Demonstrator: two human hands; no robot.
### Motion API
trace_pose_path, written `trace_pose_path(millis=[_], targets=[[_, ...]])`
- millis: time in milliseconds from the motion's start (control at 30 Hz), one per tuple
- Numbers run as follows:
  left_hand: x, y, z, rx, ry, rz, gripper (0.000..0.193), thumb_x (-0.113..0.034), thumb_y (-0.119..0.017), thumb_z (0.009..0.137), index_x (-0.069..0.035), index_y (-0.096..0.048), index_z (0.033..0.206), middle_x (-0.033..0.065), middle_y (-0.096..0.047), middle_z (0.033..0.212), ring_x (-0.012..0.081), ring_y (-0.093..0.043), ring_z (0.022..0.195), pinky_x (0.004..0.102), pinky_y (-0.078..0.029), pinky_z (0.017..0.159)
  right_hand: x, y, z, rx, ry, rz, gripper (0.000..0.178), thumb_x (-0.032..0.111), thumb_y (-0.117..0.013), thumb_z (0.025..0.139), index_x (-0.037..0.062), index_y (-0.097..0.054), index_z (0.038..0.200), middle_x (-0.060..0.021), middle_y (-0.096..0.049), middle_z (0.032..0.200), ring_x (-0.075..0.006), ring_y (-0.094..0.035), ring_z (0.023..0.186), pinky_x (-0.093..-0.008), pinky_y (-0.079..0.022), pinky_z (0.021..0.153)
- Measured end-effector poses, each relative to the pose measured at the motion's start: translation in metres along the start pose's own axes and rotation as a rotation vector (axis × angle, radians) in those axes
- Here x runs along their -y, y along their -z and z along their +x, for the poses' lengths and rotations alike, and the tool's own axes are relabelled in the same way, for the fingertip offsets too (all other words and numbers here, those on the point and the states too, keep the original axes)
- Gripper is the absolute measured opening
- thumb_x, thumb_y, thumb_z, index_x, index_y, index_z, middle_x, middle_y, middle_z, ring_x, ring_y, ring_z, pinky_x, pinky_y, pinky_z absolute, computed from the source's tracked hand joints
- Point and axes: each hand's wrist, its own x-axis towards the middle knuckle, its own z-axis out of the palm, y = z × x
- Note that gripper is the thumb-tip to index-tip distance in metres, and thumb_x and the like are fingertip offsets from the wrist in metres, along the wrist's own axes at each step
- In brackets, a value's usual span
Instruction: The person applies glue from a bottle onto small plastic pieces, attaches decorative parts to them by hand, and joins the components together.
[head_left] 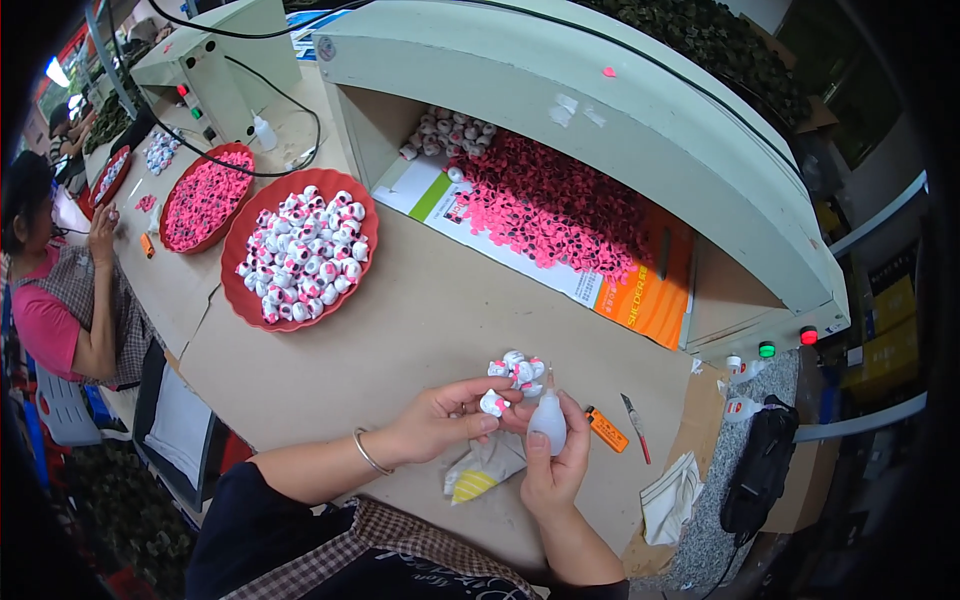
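Note:
Between the fingertips of my left hand [437, 418] is a small white rounded figure piece [493, 402] with pink on it. My right hand [556, 478] is wrapped round a translucent white squeeze bottle [548, 424], its thin nozzle pointing up and away from me. The bottle stands close beside the held piece; whether they touch I cannot tell. Just beyond my fingers, a small cluster of similar white and pink pieces [515, 366] lies on the brown tabletop [430, 300]. Under my hands sits a crumpled pale cloth or bag [484, 468] with yellow stripes.
An orange lighter [606, 428], a slim knife-like tool [635, 428] and a folded cloth [671, 502] lie right. A red scalloped tray [232, 292] holds white pieces. Pink pieces [560, 205] fill the pale green arched box [600, 120]. A co-worker [75, 290] sits left.

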Motion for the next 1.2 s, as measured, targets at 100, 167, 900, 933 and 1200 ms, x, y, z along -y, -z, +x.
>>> trace_pose_path(millis=[100,167,900,933,1200], targets=[[0.003,0.005,-0.003,0.058,0.034,-0.062,0.041,-0.009,-0.051,0.084,-0.008,-0.039,0.123,0.0062,-0.049,0.116,0.0106,-0.052,0.093,0.0229,-0.044,0.072,0.004,-0.001,0.0,-0.053,-0.107,0.145,0.029,0.015,-0.044,0.086,-0.0004,-0.031,0.107,-0.0172,-0.052,0.098,-0.0234,-0.059,0.082,-0.0314,-0.051,0.067],[0.009,0.008,-0.003,0.028,0.052,-0.088,0.04,-0.009,-0.051,0.084,-0.008,-0.04,0.122,0.006,-0.049,0.116,0.0114,-0.052,0.094,0.0232,-0.044,0.072,0.012,0.007,0.004,-0.101,-0.229,0.256,0.025,0.011,-0.045,0.085,-0.0012,-0.032,0.103,-0.0184,-0.052,0.098,-0.0229,-0.059,0.081,-0.0298,-0.051,0.064],[0.012,0.008,0.0,-0.187,0.052,-0.188,0.035,-0.003,-0.051,0.082,-0.007,-0.045,0.115,0.003,-0.055,0.101,0.0111,-0.054,0.092,0.0215,-0.044,0.069,-0.001,0.024,-0.008,-0.156,0.081,-0.02,0.022,0.01,-0.053,0.08,-0.0048,-0.042,0.093,-0.0117,-0.036,0.094,-0.0155,-0.052,0.067,-0.0244,-0.051,0.049],[0.012,0.007,0.0,-0.187,0.057,-0.189,0.035,-0.003,-0.051,0.082,-0.007,-0.045,0.115,0.003,-0.055,0.101,0.0111,-0.054,0.092,0.0215,-0.044,0.069,-0.002,0.023,-0.008,-0.159,0.077,-0.02,0.022,0.01,-0.053,0.08,-0.0048,-0.042,0.093,-0.0117,-0.036,0.094,-0.0155,-0.052,0.067,-0.0244,-0.051,0.049],[0.012,0.008,0.0,-0.169,0.048,-0.224,0.032,-0.002,-0.051,0.082,-0.006,-0.046,0.113,0.0038,-0.055,0.1,0.0121,-0.054,0.092,0.0218,-0.044,0.068,-0.007,0.021,-0.006,-0.138,0.136,-0.173,0.023,0.012,-0.052,0.081,-0.0055,-0.041,0.092,-0.0121,-0.035,0.091,-0.0155,-0.052,0.065,-0.0231,-0.051,0.047]])
